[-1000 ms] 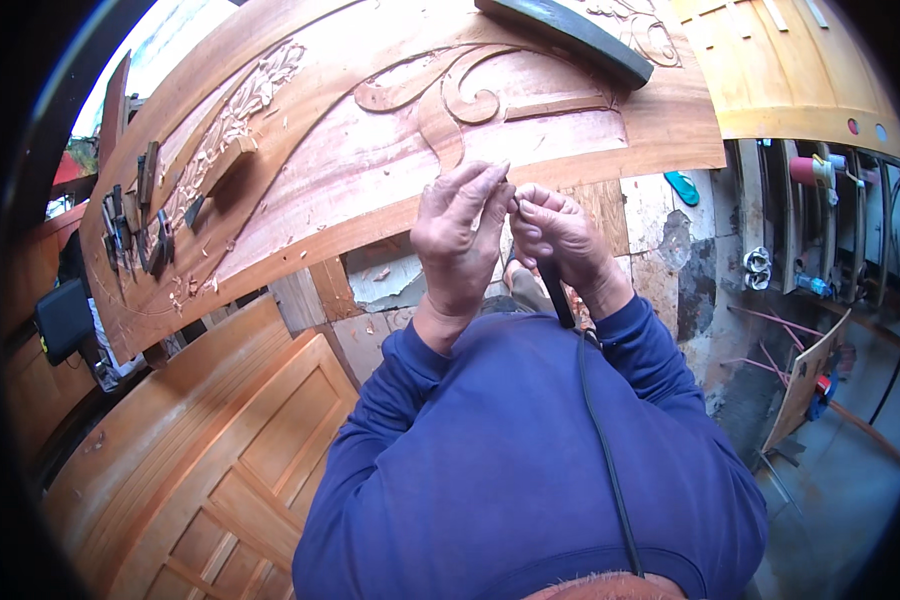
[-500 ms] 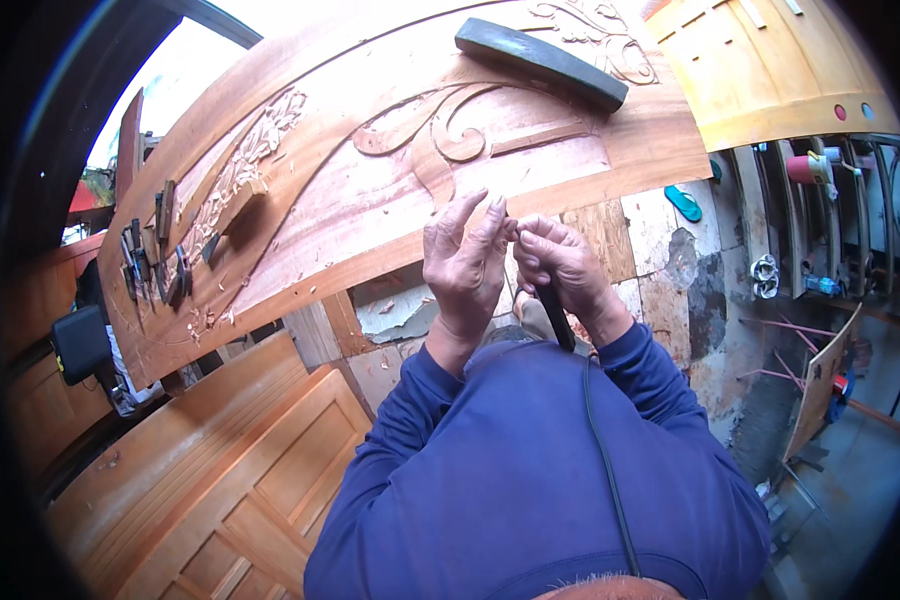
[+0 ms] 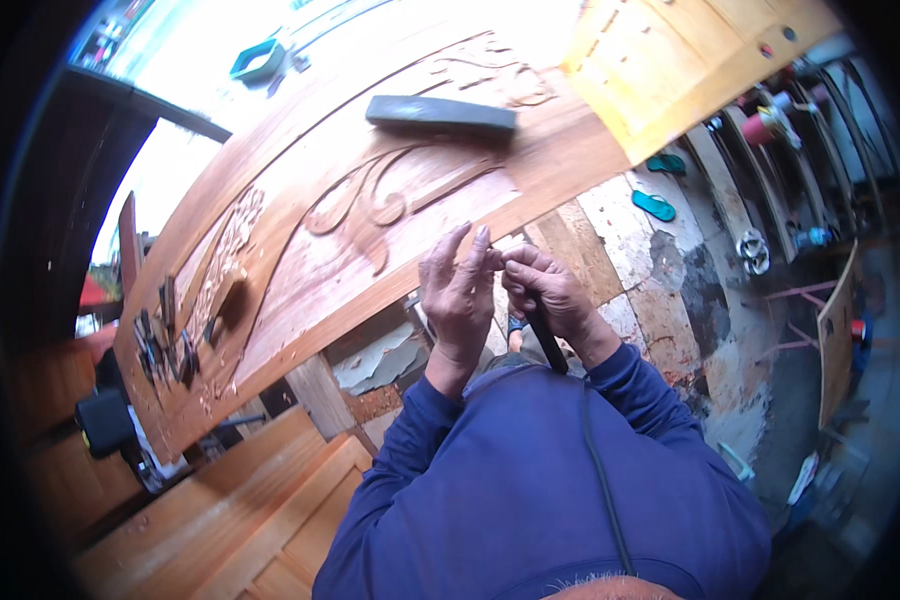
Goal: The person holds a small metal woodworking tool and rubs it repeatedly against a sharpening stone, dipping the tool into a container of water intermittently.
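Note:
Both my hands are raised together in front of my chest, close to the near edge of a carved wooden panel [image 3: 330, 318]. My right hand [image 3: 552, 290] is closed around a slim black rod-like thing [image 3: 547, 338]; its lower end reaches toward my chest. My left hand [image 3: 454, 298] has two fingers pointing upward, while its other fingers bend in and meet the right fingertips. Whatever small thing lies between the fingertips is too small to name. A thin dark cord [image 3: 602, 460] runs down over my blue top toward the black thing.
On the panel lie a dark oblong block [image 3: 442, 115], several carving tools [image 3: 165, 345] and a wooden block [image 3: 228, 300]. A yellowish panel [image 3: 670, 75] stands beyond at the right. Wooden door panels [image 3: 230, 510] lean at lower left. Green sandals [image 3: 653, 205] lie on the patchy floor.
The view has turned, so the panel and oblong block now appear further left and the block lower. My hands keep nearly the same pose, fingertips together.

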Demonstrator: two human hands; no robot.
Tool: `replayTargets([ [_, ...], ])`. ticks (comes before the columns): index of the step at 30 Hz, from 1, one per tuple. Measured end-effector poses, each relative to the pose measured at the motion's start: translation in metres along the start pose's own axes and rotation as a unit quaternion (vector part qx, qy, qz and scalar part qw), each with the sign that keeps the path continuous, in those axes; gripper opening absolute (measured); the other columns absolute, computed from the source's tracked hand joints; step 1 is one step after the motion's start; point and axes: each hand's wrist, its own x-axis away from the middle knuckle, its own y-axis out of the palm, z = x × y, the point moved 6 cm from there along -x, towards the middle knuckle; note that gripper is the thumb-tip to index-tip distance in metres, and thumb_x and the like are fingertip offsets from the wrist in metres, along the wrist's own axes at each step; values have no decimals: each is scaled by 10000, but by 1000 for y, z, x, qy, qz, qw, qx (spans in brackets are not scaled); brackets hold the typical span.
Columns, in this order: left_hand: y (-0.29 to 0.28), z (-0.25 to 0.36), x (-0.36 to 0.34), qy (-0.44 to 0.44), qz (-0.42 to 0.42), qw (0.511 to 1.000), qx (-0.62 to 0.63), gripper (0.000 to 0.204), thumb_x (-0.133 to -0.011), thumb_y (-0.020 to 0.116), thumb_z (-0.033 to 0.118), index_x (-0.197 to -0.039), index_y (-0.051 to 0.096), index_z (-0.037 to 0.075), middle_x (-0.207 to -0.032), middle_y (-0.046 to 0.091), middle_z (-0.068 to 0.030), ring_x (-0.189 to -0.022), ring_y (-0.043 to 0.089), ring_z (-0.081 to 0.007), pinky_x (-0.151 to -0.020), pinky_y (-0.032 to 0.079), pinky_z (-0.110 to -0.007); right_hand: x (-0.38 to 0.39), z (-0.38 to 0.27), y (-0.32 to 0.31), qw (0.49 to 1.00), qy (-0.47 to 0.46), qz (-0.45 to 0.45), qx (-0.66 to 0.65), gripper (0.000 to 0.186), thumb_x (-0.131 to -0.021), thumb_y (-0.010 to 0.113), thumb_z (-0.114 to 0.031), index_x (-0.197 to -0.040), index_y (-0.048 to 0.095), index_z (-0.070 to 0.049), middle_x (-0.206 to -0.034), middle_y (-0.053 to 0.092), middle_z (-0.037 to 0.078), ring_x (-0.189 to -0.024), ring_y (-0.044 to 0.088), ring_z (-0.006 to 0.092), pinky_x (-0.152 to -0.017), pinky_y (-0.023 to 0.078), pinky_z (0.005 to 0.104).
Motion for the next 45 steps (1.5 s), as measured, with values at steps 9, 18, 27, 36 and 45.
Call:
replayTargets([
  [9,81,61,-8,71,-52,996,21,369,-969,777,56,-1334,744,87,-1352,682,-169,-1171,687,-326,-858,618,-415,60,-56,-53,988,-127,82,38,231,-1084,647,-199,-1251,711,-54,-786,642,-29,-580,553,52,-546,469,215],
  [18,155,122,17,134,-172,940,263,419,-885,814,-38,-1273,781,117,-1273,719,-120,-1137,693,-293,-900,592,-394,166,-65,-82,920,-278,275,8,260,-1078,651,-190,-1322,679,-105,-817,596,-56,-615,500,24,-557,414,200],
  [27,228,176,60,140,-344,877,305,444,-927,788,-4,-1358,732,87,-1288,720,-166,-1189,697,-316,-973,569,-416,249,-56,-135,847,-375,364,-102,272,-1059,664,-176,-1315,672,-85,-819,572,-37,-627,501,42,-559,430,203],
  [36,400,98,184,174,-618,759,109,330,-1075,628,341,-1202,783,78,-1139,763,-202,-1029,738,-408,-864,573,-480,418,-72,-277,693,-476,519,-153,263,-1078,680,-254,-1268,684,-71,-810,545,-46,-595,490,65,-546,421,249],
  [45,431,-80,244,30,-763,622,-175,581,-977,613,569,-1323,733,119,-1227,744,-261,-1203,690,-446,-1027,533,-517,528,-121,-390,649,-499,528,-225,278,-1042,738,-268,-1237,687,-76,-801,541,-55,-594,487,69,-545,412,253],
])
